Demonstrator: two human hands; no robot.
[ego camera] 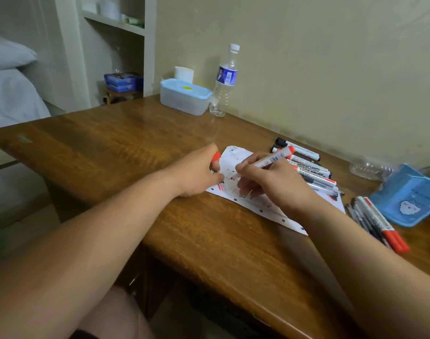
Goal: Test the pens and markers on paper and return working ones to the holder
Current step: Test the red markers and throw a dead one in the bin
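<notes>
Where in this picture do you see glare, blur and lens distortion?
Head view: glare on the table near the box; the wide lens swells the forearms; the shelf and bottom left corner are blurred; the marker in the right hand and cap in the left hand are sharper.

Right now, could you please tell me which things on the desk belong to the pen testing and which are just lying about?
In the job: red marker, red cap, test paper, marker pile behind it, pens and markers at right, blue holder.
Lying about: water bottle, lidded tub, tissue roll, crumpled clear bottle.
</notes>
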